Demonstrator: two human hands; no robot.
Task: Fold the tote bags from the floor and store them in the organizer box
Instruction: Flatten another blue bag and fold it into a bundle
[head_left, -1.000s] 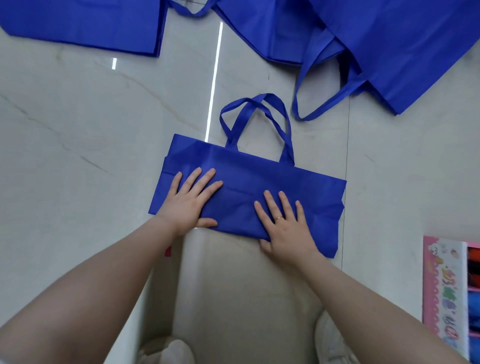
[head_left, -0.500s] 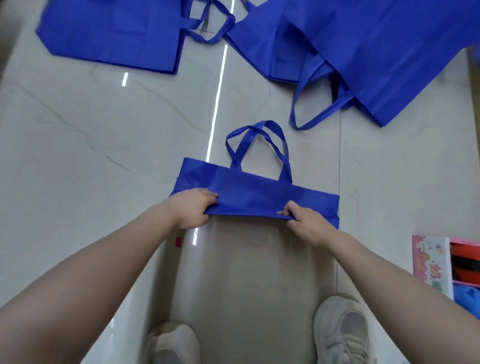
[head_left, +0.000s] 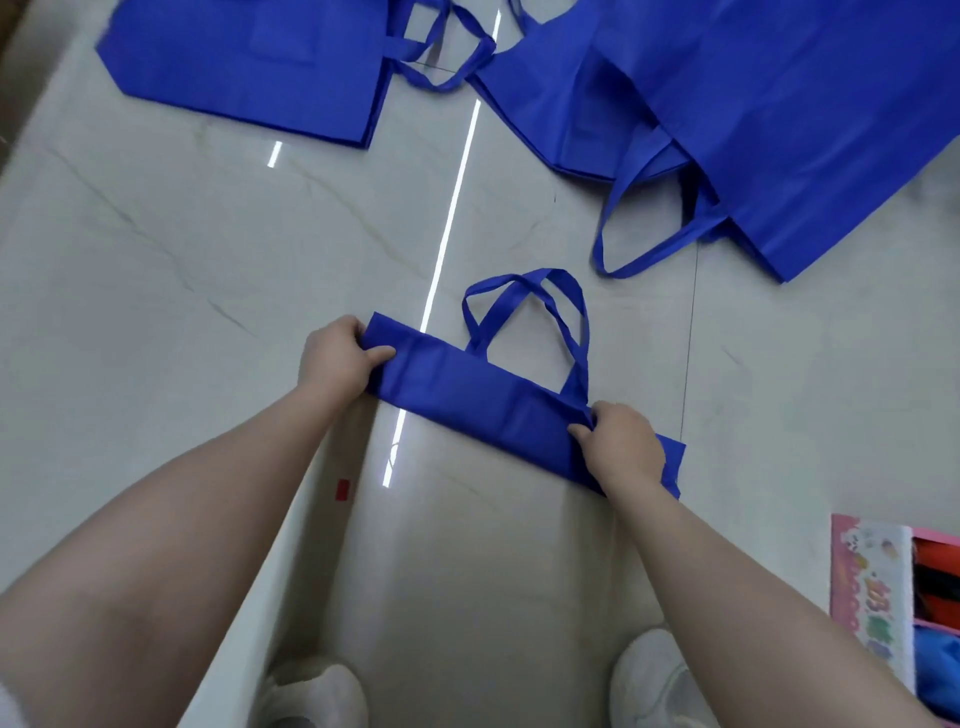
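Left hand pinches the left end of the folded tote bag, thumb on top, fingers curled under. The bag lies on the floor as a narrow blue strip, its handles looping away from the person. Right hand pinches the strip near its right end, just below a handle root.

Risks, as judged: the thin fabric may spring open if either pinch loosens; loose handles could skew the next fold. Bag looks stiff-creased, matte, slightly rumpled. Unfolded tote bags lie beyond; organizer box sits far right.
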